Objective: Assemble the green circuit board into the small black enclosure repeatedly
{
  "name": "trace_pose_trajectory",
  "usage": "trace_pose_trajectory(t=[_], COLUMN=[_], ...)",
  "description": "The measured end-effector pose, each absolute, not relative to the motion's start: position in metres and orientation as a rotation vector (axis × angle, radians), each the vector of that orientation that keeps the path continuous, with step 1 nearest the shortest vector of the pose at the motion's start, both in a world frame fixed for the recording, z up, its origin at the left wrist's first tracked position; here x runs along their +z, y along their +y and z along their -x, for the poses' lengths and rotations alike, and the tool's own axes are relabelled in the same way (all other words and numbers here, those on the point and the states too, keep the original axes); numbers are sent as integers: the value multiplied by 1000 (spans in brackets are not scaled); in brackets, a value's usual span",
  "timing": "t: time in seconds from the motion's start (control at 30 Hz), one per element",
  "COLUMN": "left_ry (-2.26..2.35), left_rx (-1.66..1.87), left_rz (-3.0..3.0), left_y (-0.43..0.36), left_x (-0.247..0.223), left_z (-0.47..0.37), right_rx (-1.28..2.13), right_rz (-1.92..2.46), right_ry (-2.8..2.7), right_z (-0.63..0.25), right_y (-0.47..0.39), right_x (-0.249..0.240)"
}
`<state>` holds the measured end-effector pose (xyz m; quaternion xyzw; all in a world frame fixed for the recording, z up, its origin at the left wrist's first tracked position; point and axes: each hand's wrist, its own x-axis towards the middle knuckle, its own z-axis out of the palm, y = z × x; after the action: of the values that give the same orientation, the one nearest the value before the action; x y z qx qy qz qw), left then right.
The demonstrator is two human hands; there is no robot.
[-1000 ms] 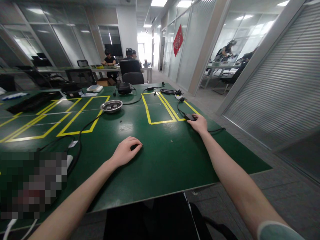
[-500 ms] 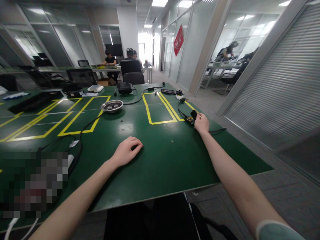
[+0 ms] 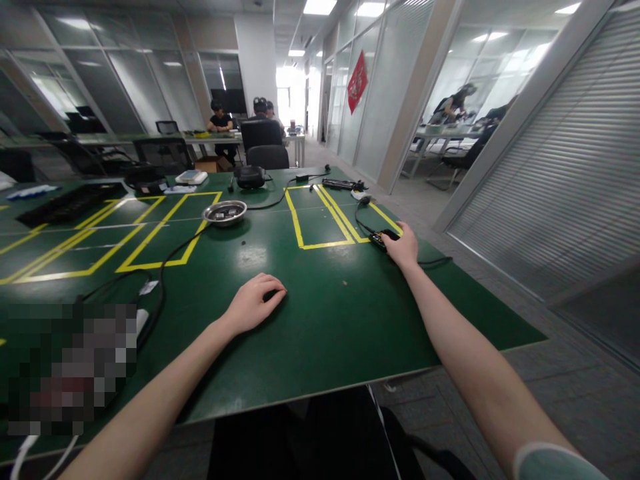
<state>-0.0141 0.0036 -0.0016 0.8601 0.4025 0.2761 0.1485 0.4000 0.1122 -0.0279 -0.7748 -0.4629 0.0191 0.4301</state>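
Observation:
My right hand (image 3: 403, 247) is at the right part of the green table, with thumb and forefinger on either side of a small black device with wires (image 3: 379, 240). A flat black piece (image 3: 391, 235) shows between those fingers, lying low against the device; the palm side is hidden. My left hand (image 3: 256, 303) rests on the table nearer to me, fingers curled and the thumb tip meeting them, with nothing visible in it. A black cable (image 3: 359, 217) runs from the device to a plug (image 3: 365, 200).
Yellow tape outlines (image 3: 327, 246) mark the green table (image 3: 320, 333). A metal bowl (image 3: 225, 213) with small metal parts stands left of centre. Behind are a black case (image 3: 250, 177) and a folded black tripod-like item (image 3: 344, 184). A cable (image 3: 161, 293) crosses the left side. People sit farther back.
My right hand has lowered the black piece from an upright tilt down onto the wired device, and its fingers have spread around it. My left hand stays in place.

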Motion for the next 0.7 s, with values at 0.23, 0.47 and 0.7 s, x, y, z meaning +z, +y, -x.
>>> trace_pose_trajectory(t=[0.23, 0.47, 0.7], left_ry=[1155, 1150, 1145], left_rx=[789, 795, 787], left_rz=[-2475, -2475, -2482], left_y=[2, 2, 3], left_x=[0, -1, -2], left_z=[13, 13, 14], right_rx=[-110, -124, 65], right_rz=[1845, 1942, 2093], right_ry=[-1253, -1266, -1459], right_z=[-396, -401, -383], right_y=[104, 101, 100], right_x=[-16, -10, -17])
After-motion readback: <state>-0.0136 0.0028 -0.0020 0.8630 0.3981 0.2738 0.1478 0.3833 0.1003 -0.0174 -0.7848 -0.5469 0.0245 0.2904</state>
